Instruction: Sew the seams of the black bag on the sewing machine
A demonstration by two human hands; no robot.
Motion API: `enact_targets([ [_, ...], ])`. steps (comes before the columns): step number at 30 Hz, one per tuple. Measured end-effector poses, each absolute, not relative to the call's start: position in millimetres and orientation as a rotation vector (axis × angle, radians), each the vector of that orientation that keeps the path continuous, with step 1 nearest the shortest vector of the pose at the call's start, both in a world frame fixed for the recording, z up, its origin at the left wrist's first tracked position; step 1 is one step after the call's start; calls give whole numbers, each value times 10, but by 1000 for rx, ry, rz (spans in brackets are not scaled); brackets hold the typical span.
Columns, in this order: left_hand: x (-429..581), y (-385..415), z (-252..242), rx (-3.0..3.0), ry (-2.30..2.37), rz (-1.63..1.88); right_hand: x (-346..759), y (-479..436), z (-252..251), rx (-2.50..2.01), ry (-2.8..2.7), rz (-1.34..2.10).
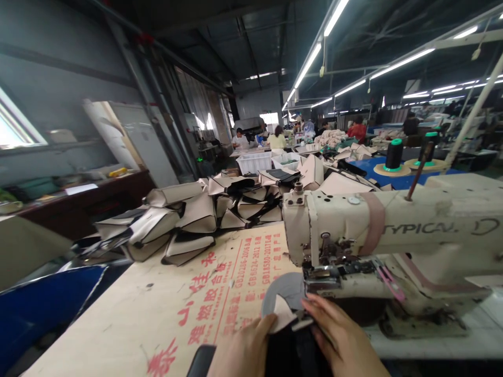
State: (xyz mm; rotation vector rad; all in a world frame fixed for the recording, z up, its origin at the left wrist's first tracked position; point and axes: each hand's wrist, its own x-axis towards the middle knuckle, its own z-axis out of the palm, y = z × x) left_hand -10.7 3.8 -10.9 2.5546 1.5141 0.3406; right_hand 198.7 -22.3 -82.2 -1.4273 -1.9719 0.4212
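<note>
A piece of black material with a beige flap (283, 313) is between my hands at the bottom of the view. My left hand (245, 345) grips its left side, thumb against the beige part. On the other side my right hand (341, 335) is closed on the black part, its fingertips close to the sewing machine's narrow arm (346, 283). A small clip-like metal part (302, 318) shows between the hands; I cannot tell what it belongs to. Just beyond lies a round grey disc (277, 290). The lower part of the piece is cut off by the frame.
The sewing machine (416, 220) fills the right side. Beige bag pieces with black edging (198, 212) are heaped behind the plywood board (129, 309). Black thread spools (394, 154) stand at the right. A blue container (43, 314) sits at left. Other people work far back.
</note>
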Motion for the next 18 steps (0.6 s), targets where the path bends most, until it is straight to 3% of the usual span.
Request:
enact_targets([
  [5,135,95,-54,2640,1558,728,1905,-51,-862,-1455,-1912,514],
  [10,290,26,-254,2621,1561,642,1900,-53,-957,-1431,-1866,415],
  [14,161,22,-339,2783,1258,503,2022,-61,-957,-1357,-1866,438],
  [18,72,64,-228,2528,1344,672,2115,-53,-958,-1292,-1880,443],
])
